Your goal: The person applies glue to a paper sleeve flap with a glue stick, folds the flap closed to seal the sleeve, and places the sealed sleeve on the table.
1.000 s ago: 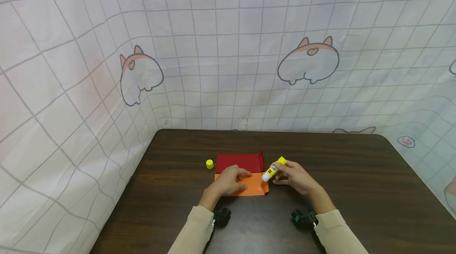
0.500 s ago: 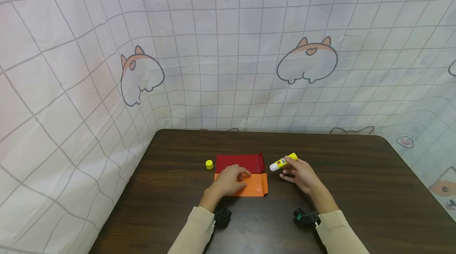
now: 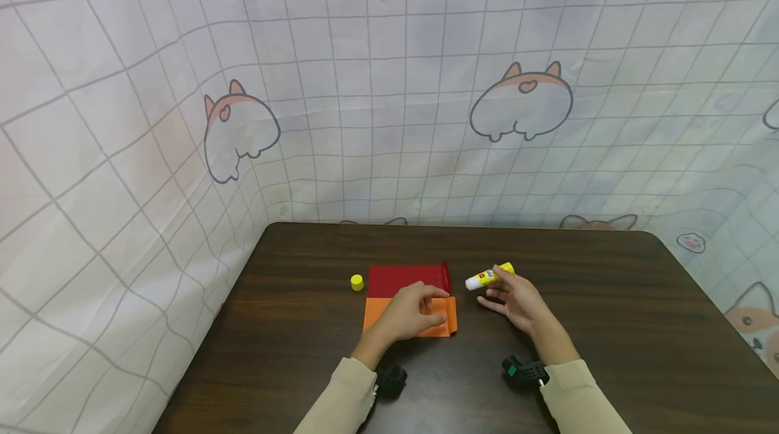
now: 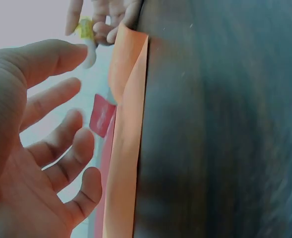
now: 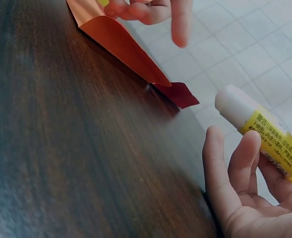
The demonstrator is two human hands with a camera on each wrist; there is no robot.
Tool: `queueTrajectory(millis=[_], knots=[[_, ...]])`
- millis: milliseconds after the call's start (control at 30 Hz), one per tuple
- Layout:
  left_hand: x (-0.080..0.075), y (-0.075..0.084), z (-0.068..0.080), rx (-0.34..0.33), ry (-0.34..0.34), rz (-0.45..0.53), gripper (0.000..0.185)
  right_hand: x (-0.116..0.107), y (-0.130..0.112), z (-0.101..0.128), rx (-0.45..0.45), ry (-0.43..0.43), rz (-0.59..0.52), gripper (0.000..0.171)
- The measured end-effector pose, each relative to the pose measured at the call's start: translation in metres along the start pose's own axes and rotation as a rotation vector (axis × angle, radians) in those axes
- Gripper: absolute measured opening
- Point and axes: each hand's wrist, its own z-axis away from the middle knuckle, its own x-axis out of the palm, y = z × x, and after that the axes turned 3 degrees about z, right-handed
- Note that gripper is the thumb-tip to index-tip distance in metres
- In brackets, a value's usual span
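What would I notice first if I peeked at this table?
Probably the bright flat orange paper under the left hand, mid-table, with the dark red paper sheet just behind it. Next, the yellow-and-white glue stick held in the right hand, and the small round yellow cap left of the red sheet.

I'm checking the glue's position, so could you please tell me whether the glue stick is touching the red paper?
Apart. The head view shows bare dark table between the glue stick, held in the right hand, and the red paper.
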Motion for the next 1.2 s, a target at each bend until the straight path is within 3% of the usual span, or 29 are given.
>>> queueTrajectory(millis=[267, 700, 1200], knots=[[0.002, -0.001, -0.004, -0.005, -0.015, 0.027, 0.046, -0.001, 0.0, -0.003, -0.001, -0.013, -0.056, 0.031], [0.003, -0.003, -0.011, -0.032, -0.049, -0.037, 0.055, -0.001, 0.005, -0.015, -0.017, -0.011, -0.096, 0.024], [0.007, 0.0, -0.02, -0.026, -0.07, -0.233, 0.046, 0.0, 0.007, -0.017, -0.036, -0.003, -0.063, 0.024]])
